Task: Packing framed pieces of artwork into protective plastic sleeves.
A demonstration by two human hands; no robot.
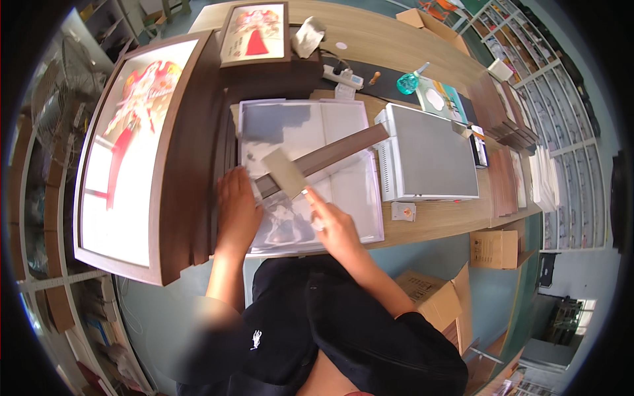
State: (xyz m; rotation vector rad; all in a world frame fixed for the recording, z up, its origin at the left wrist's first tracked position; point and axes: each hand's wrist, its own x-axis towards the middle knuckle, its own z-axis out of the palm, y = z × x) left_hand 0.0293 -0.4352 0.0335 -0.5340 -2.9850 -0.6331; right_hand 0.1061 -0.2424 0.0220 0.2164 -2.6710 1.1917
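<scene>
A long dark-brown frame strip (pixel 343 152) lies slantwise across a clear-topped, pale-rimmed panel (pixel 310 245) on the table. My left hand (pixel 236 208) is closed at the strip's lower left end, its fingertips partly hidden. In my right hand (pixel 333 228) is a flat, grey-beige rectangular piece (pixel 284 173), pinched at its near corner with the index finger stretched along it. It crosses over the strip close to my left hand and looks slightly blurred. Whether it touches the strip, I cannot tell.
Left of the panel stand brown-framed lit pictures (pixel 135 145). To the right is a grey-topped white box (pixel 432 152). Beyond lie a power strip (pixel 343 76) and a teal bottle (pixel 408 82). Stacked frames (pixel 505 181) line the table's right end; an open carton (pixel 429 297) stands below.
</scene>
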